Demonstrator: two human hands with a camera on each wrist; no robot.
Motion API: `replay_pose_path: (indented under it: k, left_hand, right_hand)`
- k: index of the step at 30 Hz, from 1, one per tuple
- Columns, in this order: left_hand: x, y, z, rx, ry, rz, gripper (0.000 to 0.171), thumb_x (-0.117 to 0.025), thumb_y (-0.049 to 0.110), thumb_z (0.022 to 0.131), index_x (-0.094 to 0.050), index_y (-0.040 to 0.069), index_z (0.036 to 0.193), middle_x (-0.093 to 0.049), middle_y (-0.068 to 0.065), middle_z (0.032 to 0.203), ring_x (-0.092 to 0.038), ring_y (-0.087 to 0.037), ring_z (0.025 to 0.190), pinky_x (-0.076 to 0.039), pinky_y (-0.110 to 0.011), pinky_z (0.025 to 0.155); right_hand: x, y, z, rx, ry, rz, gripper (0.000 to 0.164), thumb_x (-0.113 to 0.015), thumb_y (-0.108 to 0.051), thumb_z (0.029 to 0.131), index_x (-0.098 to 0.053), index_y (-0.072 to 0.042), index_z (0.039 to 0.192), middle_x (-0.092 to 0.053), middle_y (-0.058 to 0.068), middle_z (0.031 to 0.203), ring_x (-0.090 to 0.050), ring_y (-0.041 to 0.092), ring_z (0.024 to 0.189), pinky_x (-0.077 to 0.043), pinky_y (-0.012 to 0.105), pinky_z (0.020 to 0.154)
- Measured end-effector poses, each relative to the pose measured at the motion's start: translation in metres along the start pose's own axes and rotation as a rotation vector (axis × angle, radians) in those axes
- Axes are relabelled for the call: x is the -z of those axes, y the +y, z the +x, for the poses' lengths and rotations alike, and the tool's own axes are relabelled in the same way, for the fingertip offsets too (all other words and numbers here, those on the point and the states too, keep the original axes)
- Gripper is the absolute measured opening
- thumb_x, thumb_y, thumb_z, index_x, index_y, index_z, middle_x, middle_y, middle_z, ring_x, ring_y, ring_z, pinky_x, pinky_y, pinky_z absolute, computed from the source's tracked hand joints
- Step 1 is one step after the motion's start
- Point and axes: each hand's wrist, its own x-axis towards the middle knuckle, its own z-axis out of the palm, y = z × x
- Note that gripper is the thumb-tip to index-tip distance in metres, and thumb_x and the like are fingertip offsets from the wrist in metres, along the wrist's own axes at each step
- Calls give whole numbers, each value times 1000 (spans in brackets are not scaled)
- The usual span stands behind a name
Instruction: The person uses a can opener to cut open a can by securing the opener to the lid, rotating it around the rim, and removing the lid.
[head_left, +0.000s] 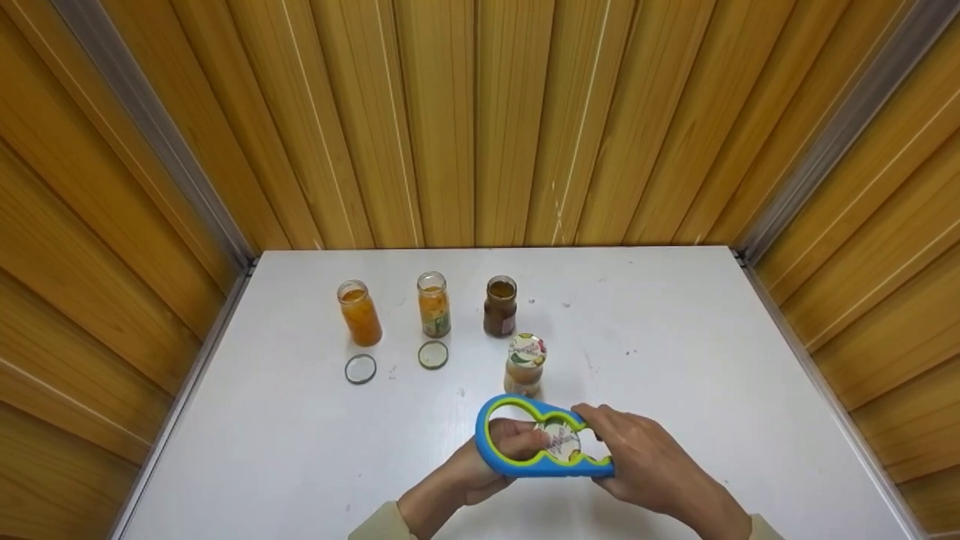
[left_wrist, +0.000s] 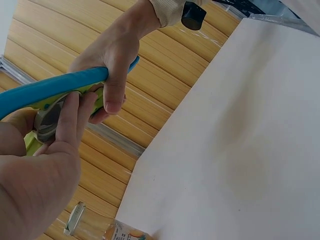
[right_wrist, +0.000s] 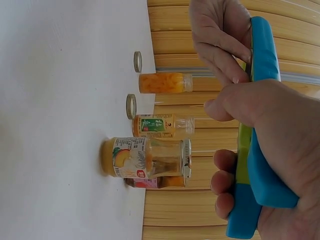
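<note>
My right hand (head_left: 649, 461) grips the narrow end of a blue and green jar opener (head_left: 544, 471) with several round openings, held above the table's near side. A printed jar lid (head_left: 564, 442) sits in its middle opening. Reaching through the biggest opening, my left hand (head_left: 476, 471) pinches that lid, with the thumb on top; in the left wrist view, fingers (left_wrist: 70, 117) touch its underside. Just beyond the opener stands a capped jar (head_left: 523, 379) with a fruit label, which the right wrist view shows with pale yellow content low inside.
Farther back stand three uncapped jars: one with orange content (head_left: 363, 319), one with a green label (head_left: 434, 307), and a brown one (head_left: 500, 307). Two loose lids (head_left: 361, 369) lie in front of the left pair. Wood-patterned walls (head_left: 472, 127) enclose the white table (head_left: 300, 450).
</note>
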Motion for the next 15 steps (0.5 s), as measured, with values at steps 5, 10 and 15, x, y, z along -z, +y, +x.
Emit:
replay_pose_path:
  k: [5, 10, 15]
  left_hand:
    - [0, -1, 1, -10, -11, 30, 39, -65, 25, 100, -70, -4, 126, -74, -16, 119, -73, -23, 104, -56, -36, 99]
    - [0, 0, 1, -18, -25, 43, 39, -64, 25, 99, -70, -4, 125, -73, -16, 120, -72, -22, 104, -56, -36, 98]
    - [1, 1, 1, -16, -29, 44, 38, -64, 23, 99, -69, -4, 125, -73, -16, 120, -72, -21, 103, -57, -36, 97]
  right_hand:
    - [-1, 1, 0, 16, 12, -2, 78, -92, -30, 75, -52, -15, 140, -63, -8, 97, -60, 3, 81, -57, 27, 69]
    - [-2, 1, -1, 30, 28, 6, 77, -92, -28, 74, -52, -14, 139, -60, -10, 96, -57, 2, 81, -54, 26, 67]
    - [-1, 0, -1, 16, 8, 4, 78, -92, -30, 75, -52, -15, 139, -61, -10, 98, -58, 2, 82, -55, 28, 68]
